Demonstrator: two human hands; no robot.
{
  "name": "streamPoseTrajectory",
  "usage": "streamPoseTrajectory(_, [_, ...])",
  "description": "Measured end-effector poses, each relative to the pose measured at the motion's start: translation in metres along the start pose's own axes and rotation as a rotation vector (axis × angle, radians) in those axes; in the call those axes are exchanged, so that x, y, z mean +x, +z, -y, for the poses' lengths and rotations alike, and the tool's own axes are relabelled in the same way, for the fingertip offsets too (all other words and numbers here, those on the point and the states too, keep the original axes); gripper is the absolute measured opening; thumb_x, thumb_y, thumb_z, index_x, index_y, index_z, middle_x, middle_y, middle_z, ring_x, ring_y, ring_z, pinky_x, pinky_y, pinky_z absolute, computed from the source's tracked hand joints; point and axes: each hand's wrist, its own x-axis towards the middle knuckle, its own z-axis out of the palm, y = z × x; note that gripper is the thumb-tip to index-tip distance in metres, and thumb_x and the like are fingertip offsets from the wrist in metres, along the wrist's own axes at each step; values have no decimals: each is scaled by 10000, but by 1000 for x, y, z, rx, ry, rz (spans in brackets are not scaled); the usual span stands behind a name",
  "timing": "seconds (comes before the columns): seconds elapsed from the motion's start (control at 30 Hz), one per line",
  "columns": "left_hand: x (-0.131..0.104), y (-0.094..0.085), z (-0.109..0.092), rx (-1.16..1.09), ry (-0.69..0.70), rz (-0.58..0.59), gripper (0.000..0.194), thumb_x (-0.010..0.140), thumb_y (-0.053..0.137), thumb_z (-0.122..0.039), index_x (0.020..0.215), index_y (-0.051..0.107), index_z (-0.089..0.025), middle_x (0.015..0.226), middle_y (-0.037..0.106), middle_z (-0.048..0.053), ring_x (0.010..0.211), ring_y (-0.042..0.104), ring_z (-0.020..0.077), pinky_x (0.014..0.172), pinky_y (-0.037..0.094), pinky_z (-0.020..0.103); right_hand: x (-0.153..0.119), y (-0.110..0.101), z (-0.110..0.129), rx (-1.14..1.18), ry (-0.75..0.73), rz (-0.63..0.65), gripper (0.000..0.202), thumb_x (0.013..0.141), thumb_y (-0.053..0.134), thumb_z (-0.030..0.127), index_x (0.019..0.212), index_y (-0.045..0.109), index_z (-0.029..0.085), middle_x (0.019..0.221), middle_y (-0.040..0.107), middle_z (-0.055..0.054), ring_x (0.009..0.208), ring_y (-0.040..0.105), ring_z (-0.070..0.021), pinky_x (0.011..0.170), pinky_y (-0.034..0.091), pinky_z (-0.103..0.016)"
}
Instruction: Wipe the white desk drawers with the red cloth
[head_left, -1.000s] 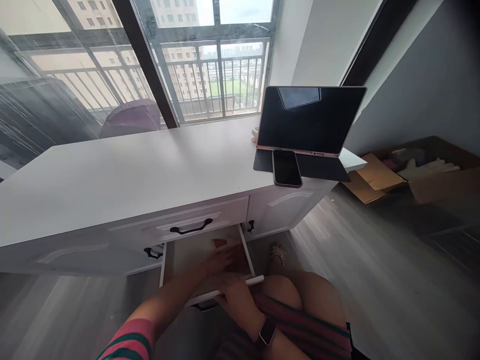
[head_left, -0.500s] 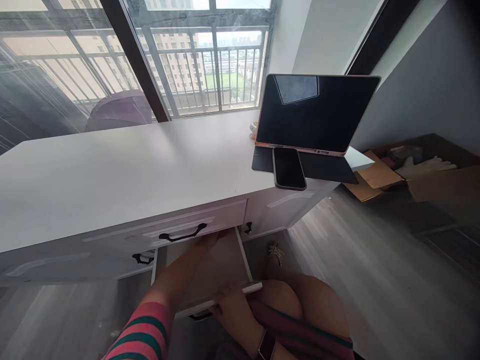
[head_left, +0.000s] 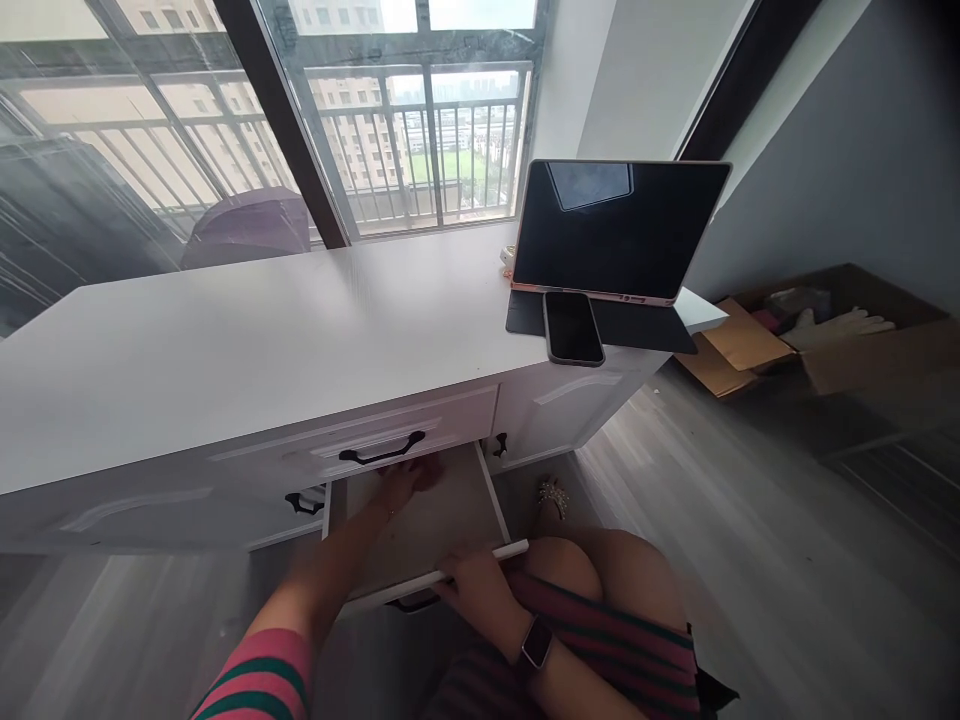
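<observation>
My left hand [head_left: 401,484] reaches into the pulled-out drawer [head_left: 491,492], near its back under the cabinet's upper drawer front. A small reddish, soft-looking thing [head_left: 430,470] shows at its fingers, dim and partly hidden; its kind is unclear, and the fingers look closed on it. Over the drawer's front edge lies my right hand [head_left: 480,590], its fingers wrapped round the top of the front panel. That wrist wears a dark smartwatch [head_left: 536,643]. The drawer's light bottom shows bare where I can see it.
On the white cabinet top [head_left: 262,350] a tablet [head_left: 619,230] stands on its dark cover, with a phone [head_left: 574,328] at its front edge. An open cardboard box [head_left: 870,355] holding gloves sits on the floor at right. My bent knees [head_left: 562,575] are close beside the drawer.
My left hand has drawn back from under the cabinet and leftward in the drawer; the reddish thing now shows. My right hand stays on the drawer front. The view has shifted slightly.
</observation>
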Motion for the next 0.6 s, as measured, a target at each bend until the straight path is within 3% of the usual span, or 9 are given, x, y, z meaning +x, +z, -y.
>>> streamPoseTrajectory(0.13, [-30,13,10,152,34,95,500,776,531,-83,1245,671,-182,1421,584,180,1352,469,362,1149,312,573,-2,-1,0,-4,-8,-29,231,955,622,368,1055,760,213,1092,751,-62,1081,637,-239,932,410,-327])
streamPoseTrajectory(0.33, [-69,30,-2,287,173,273,475,850,532,-136,1284,673,-269,1525,523,117,1426,413,359,1111,396,516,-3,1,0,-10,-3,-56,250,939,645,392,1084,763,227,1100,759,-56,1087,647,-242,923,416,-318])
streamPoseTrajectory(0.47, [-81,33,-14,341,199,386,458,911,511,-195,1343,641,-274,1628,392,118,1486,326,381,1115,383,523,-4,3,0,8,1,-79,261,939,643,396,1107,764,236,1120,760,-46,1076,658,-237,911,423,-316])
streamPoseTrajectory(0.6, [-82,32,-13,295,192,375,484,887,531,-156,1333,645,-303,1646,377,82,1482,349,360,1107,395,522,-5,4,0,16,-9,-93,262,952,624,396,1096,768,231,1110,765,-43,1066,663,-234,905,421,-318])
